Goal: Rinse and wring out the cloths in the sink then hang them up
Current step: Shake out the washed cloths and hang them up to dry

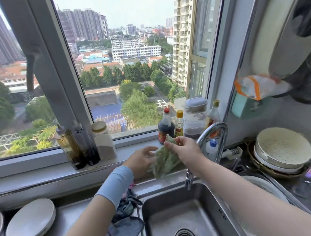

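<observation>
Sill (43,171) behind sink (159,220): right hand (185,151) pinches cloth (163,162) top so it hangs; left hand (139,161), fingers (149,148) wide, beside it, likely to spread it.

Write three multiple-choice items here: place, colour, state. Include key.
1. The dark cloth lies: A on the windowsill; B on the counter left of the sink; C in the sink.
2. The held cloth is: A green; B red; C white.
3. The right hand: A pinches the cloth's top; B lies flat; C grips the faucet.
Key: B, it sits beside the sink's left rim; A, plainly green; A, fingertips close on its upper edge.
</observation>
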`<state>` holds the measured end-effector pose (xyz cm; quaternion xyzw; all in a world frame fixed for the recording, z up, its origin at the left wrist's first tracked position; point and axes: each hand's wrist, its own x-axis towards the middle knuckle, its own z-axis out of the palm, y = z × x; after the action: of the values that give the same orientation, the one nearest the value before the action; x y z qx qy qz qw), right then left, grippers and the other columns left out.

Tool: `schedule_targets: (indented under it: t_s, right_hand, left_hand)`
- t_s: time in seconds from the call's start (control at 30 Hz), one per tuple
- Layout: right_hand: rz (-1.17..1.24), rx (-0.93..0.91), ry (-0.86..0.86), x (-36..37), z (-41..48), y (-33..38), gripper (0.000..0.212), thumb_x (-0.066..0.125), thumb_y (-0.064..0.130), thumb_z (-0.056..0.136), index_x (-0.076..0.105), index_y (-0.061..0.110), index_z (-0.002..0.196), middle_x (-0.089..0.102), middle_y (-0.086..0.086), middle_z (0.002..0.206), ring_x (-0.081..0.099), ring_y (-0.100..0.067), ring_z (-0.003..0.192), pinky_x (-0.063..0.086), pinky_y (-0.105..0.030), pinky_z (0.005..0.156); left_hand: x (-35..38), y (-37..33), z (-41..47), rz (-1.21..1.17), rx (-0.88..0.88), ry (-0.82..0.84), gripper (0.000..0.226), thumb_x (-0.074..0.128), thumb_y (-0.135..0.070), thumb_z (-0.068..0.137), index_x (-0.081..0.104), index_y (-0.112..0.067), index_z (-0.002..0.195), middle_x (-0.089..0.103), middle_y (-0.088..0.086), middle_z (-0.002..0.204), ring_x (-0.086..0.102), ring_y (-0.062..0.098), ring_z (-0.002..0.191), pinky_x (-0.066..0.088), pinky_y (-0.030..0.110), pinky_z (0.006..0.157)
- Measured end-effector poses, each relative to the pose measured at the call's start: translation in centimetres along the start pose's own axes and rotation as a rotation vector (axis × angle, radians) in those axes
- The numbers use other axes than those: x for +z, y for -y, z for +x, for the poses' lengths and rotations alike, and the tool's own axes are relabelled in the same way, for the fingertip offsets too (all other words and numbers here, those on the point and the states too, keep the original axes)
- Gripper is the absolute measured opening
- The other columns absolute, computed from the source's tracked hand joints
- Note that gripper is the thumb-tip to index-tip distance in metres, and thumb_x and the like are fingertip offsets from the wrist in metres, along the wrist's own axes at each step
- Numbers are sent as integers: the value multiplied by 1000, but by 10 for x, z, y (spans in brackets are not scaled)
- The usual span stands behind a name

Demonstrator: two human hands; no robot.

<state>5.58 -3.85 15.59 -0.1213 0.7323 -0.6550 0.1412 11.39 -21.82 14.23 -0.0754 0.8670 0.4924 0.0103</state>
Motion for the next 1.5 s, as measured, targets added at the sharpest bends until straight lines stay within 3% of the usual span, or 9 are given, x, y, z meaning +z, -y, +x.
schedule_targets:
  t_s: [0.07, 0.17, 0.4, 0.63, 0.77, 1.03, 1.23, 1.33, 1.5]
  right_hand:
    - [80, -7, 62, -1, 3, 17, 18, 80, 29, 82, 70, 15, 78, 71, -1, 73, 67, -15, 71, 56, -31, 66]
    - [171, -16, 121, -2, 6, 41, 30, 82, 26, 75, 72, 3, 91, 73, -12, 84, 70, -21, 76, 59, -32, 68]
    - [116, -60, 89, -6, 15, 68, 32, 85, 25, 73, 69, 4, 90, 73, -13, 84, 72, -27, 74, 62, -41, 70]
    - [-287, 53, 283, -47, 19, 84, 32, 85, 3, 72, 70, 0, 100, 72, -17, 99, 72, -26, 84, 61, -37, 77]
    - [-523, 165, 395, -65, 14, 95, 24, 89, 23, 72, 69, 10, 76, 69, -2, 69, 63, -10, 57, 48, -19, 48]
    - [-267, 176, 302, -76, 16, 87, 14, 64, 5, 94, 71, 0, 105, 75, -13, 90, 72, -19, 76, 60, -28, 64]
    - [7, -16, -40, -41, 14, 75, 20, 45, 12, 104, 64, 8, 99, 69, -18, 88, 68, -29, 77, 56, -39, 65]
    - [87, -65, -150, -21, 15, 72, 21, 42, 14, 105, 62, 9, 108, 65, -22, 99, 63, -35, 87, 56, -45, 73]
    - [6, 250, 374, -42, 6, 70, 41, 77, 12, 80, 64, -4, 116, 72, -14, 108, 70, -26, 92, 62, -34, 77]
  left_hand:
    - [-4, -18, 1, -139, 80, 50, 47, 48, 4, 92, 60, -30, 122, 65, -6, 115, 60, 8, 109, 47, 11, 76]
    - [-11, -42, 4, -475, 167, 123, 38, 64, 1, 88, 62, -19, 120, 74, -6, 99, 71, 12, 94, 54, 18, 71]
    - [-31, -66, 16, -29, 233, 14, 11, 71, -21, 88, 73, -29, 81, 64, -15, 55, 51, -1, 49, 41, 12, 51]
    - [-59, -80, 22, 100, 196, -19, 24, 53, -26, 100, 52, -16, 78, 52, 1, 72, 48, 16, 66, 43, 27, 66]
    - [-73, -74, 20, 287, 216, 95, 26, 62, -30, 95, 48, -17, 77, 53, -3, 68, 52, -1, 51, 44, 12, 52]
    - [-111, -68, 22, 375, 80, 342, 19, 69, -37, 89, 67, -21, 78, 56, -11, 63, 49, 3, 54, 43, 15, 54]
    - [-112, -72, 18, -602, 29, 117, 25, 56, -23, 98, 62, -1, 109, 73, 6, 82, 69, 24, 78, 61, 32, 69]
    - [-98, -79, 18, -731, -120, 6, 25, 51, -32, 100, 55, -11, 114, 75, 16, 91, 73, 35, 79, 60, 55, 64]
    - [-107, -81, 22, -472, -11, -294, 21, 48, -39, 101, 60, -22, 99, 68, 17, 108, 68, 40, 100, 54, 60, 86]
